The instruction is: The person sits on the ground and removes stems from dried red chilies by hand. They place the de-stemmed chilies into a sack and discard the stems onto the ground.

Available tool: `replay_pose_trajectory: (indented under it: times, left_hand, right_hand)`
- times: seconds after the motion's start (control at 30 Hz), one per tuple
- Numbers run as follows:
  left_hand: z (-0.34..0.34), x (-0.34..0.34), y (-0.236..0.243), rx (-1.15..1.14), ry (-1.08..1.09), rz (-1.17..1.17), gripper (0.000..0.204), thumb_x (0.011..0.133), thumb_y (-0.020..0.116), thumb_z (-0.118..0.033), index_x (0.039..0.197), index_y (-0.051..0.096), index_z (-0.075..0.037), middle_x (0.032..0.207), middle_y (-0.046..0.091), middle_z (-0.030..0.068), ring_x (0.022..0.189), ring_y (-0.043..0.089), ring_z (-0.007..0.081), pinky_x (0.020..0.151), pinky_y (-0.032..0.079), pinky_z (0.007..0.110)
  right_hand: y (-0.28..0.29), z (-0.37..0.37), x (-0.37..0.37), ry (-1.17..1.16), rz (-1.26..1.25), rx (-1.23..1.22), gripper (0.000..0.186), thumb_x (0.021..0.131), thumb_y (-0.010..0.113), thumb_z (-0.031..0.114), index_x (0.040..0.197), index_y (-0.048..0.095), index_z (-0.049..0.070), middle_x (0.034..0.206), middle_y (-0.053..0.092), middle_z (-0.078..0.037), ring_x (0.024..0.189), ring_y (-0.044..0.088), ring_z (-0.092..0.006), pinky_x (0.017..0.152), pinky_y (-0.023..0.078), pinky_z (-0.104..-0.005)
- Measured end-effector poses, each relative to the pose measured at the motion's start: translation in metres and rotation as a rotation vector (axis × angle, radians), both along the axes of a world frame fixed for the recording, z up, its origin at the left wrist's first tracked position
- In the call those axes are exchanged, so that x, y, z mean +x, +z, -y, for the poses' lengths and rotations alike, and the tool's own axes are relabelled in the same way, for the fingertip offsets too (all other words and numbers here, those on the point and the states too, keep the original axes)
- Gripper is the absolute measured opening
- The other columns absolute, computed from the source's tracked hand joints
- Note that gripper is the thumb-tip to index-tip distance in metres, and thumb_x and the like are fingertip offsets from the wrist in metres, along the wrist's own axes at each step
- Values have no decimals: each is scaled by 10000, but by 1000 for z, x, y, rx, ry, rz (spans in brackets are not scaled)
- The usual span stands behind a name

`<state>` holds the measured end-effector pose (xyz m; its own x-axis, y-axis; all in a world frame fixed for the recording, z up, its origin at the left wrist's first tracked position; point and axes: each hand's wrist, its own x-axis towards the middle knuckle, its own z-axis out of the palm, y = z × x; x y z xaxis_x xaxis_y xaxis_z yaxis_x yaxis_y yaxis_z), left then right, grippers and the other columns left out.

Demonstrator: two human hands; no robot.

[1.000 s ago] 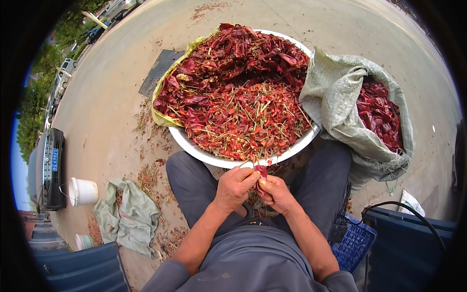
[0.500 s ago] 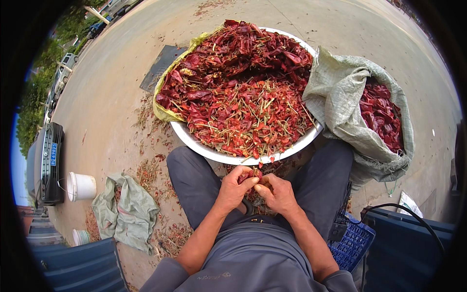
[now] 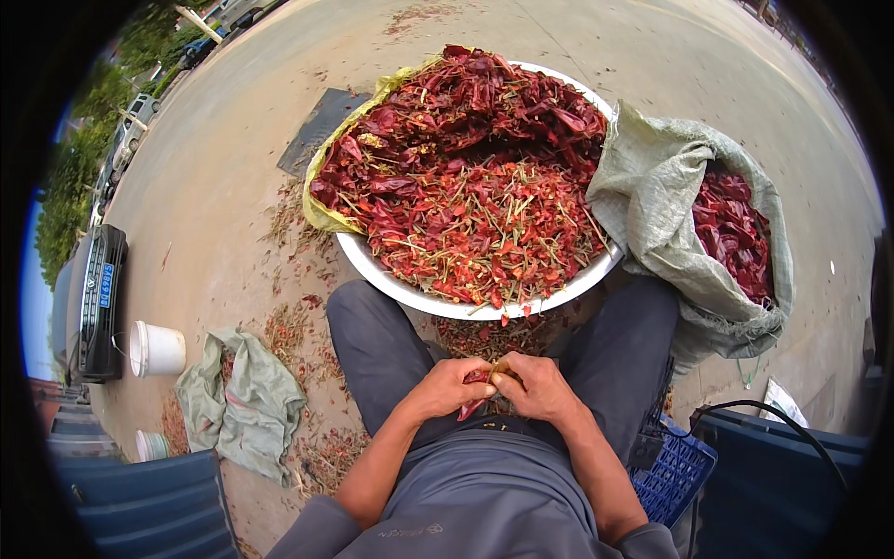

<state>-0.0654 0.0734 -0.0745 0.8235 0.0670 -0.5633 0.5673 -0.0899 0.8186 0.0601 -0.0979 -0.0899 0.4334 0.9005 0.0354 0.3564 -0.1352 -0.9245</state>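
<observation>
Between my legs, close to my lap, my left hand (image 3: 438, 389) is closed around a dried red chili pepper (image 3: 473, 406), whose dark red end hangs below the fingers. Fingertips of my right hand (image 3: 537, 387) meet it there and pinch the pepper's pale stem end. Just beyond my knees stands a wide white-rimmed basin (image 3: 410, 296), heaped with dried red peppers, red scraps and pale stems. Yellow woven cloth (image 3: 328, 216) lines its left side. Against the right of the basin leans a pale woven sack (image 3: 647, 186), its open mouth showing dark red peppers (image 3: 731, 228).
On the left stand a white bucket (image 3: 158, 349), a smaller tub (image 3: 152, 445) and a crumpled green-grey sack (image 3: 244, 410). A blue plastic crate (image 3: 672, 475) and a black cable (image 3: 801, 429) lie at my right. Pepper scraps litter the concrete. A parked car (image 3: 93, 303) is farther left.
Both hands have drawn back from the basin's near rim toward my lap. The pepper now points downward from my left hand, and my right fingers are at its stem end.
</observation>
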Motion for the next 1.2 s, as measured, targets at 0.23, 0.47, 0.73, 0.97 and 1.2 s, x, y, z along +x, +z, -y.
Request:
replay_pose_trajectory:
  times: [0.23, 0.47, 0.73, 0.97, 1.2]
  left_hand:
    - [-5, -9, -7, -16, -166, 30, 142, 903, 710, -119, 957, 650, -2, 789, 644, 6, 724, 566, 64, 642, 466, 253]
    - [0, -12, -12, -263, -138, -36, 181, 896, 736, -147, 978, 647, -12, 839, 651, 13, 770, 593, 59, 653, 491, 239]
    - [28, -5, -30, -863, 345, 126, 339, 948, 703, -321, 1089, 612, -27, 941, 630, 1, 829, 583, 71, 736, 490, 233]
    - [31, -5, -24, -115, 90, 174, 133, 944, 694, -141, 992, 637, -31, 829, 639, 15, 735, 580, 78, 659, 476, 268]
    - [34, -6, -9, 401, 37, 334, 143, 909, 708, -120, 978, 638, -16, 810, 671, 108, 636, 643, 167, 602, 498, 321]
  right_hand:
    - [-7, 5, -4, 147, 12, -48, 154, 886, 668, 150, 930, 624, 9, 809, 663, -165, 743, 664, -347, 657, 519, -416]
    - [4, 13, -10, 56, -223, -5, 234, 903, 654, 139, 1082, 568, 14, 853, 669, -112, 766, 673, -226, 684, 532, -359]
    - [-6, 11, -14, -272, -1307, 285, 91, 979, 560, 59, 1051, 505, 65, 763, 529, -9, 490, 369, -49, 407, 258, -211]
    - [-3, 12, -10, -152, -175, -135, 346, 912, 688, 317, 877, 610, -17, 726, 651, -138, 603, 633, -262, 574, 495, -375]
    - [-2, 11, -9, -38, 111, -152, 395, 986, 562, 313, 729, 638, 23, 648, 619, -194, 623, 612, -405, 574, 475, -477]
